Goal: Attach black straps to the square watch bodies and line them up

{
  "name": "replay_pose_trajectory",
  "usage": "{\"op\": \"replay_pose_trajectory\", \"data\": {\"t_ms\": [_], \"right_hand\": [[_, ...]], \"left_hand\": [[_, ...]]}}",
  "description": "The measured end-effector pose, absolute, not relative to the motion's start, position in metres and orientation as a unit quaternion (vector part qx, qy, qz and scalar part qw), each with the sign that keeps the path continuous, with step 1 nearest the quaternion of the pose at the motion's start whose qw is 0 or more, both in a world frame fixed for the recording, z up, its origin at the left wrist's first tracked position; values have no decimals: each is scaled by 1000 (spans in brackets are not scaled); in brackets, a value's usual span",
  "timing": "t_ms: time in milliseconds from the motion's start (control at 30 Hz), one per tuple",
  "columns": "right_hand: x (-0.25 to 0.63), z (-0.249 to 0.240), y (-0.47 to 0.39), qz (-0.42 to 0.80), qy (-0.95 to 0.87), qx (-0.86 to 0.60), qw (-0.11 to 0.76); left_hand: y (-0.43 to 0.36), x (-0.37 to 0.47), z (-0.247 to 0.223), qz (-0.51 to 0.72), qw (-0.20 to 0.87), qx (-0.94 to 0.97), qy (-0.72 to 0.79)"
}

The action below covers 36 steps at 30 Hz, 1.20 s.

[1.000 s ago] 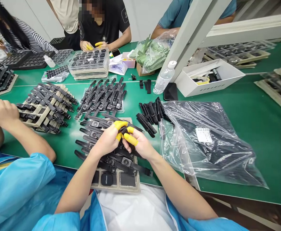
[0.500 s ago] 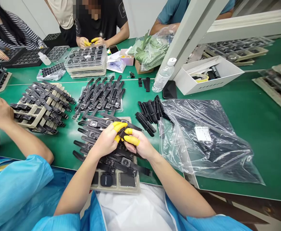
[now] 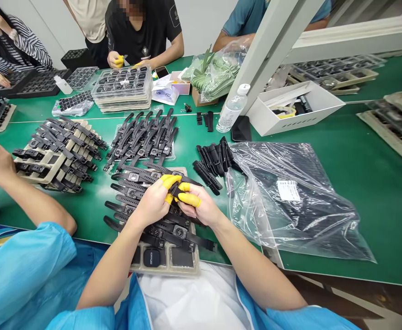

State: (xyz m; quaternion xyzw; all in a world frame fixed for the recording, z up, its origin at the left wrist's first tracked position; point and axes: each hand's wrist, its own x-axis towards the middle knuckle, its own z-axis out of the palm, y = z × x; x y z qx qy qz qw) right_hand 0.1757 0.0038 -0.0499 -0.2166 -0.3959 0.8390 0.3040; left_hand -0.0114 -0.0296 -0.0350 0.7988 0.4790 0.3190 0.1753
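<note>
Both my hands meet over a tray (image 3: 183, 270) loaded with black smartwatches (image 3: 180, 231). Yellow finger cots cover several of my fingertips. My left hand (image 3: 155, 200) and my right hand (image 3: 199, 204) pinch one black watch (image 3: 175, 190) between them, its body partly covered by the fingers. Straps of the other watches lie crosswise over the tray under my wrists. In the front row of the tray sits a square black watch face (image 3: 151, 257), beside a bare compartment. Loose black watch straps (image 3: 216, 158) lie in a heap to the right of my hands.
A clear plastic bag of black straps (image 3: 300, 201) covers the table at right. More watch trays (image 3: 59, 151) stand at left and ahead. A water bottle (image 3: 234, 107), a dark phone (image 3: 241, 128) and a white box (image 3: 295, 107) stand farther back. A co-worker's arm (image 3: 32, 192) is close on my left.
My hands stay nearly in place on the watch. Across the table, a co-worker's yellow-tipped hands have moved apart, and the person in stripes has raised one hand.
</note>
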Motion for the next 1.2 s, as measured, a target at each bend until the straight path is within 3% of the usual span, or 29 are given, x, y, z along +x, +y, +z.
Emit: {"op": "replay_pose_trajectory", "data": {"t_ms": [600,800,1033,1200], "right_hand": [[175,-47,6,859,-320,-222,333],[175,-46,6,851,-318,-239,344],[175,-46,6,844,-328,-269,329],[175,-47,6,840,-342,-257,334]], "left_hand": [[-31,-3,-35,338,110,792,497],[-32,-8,-27,315,170,805,473],[-31,-8,-29,251,123,814,508],[-32,-10,-27,292,160,802,497]]}}
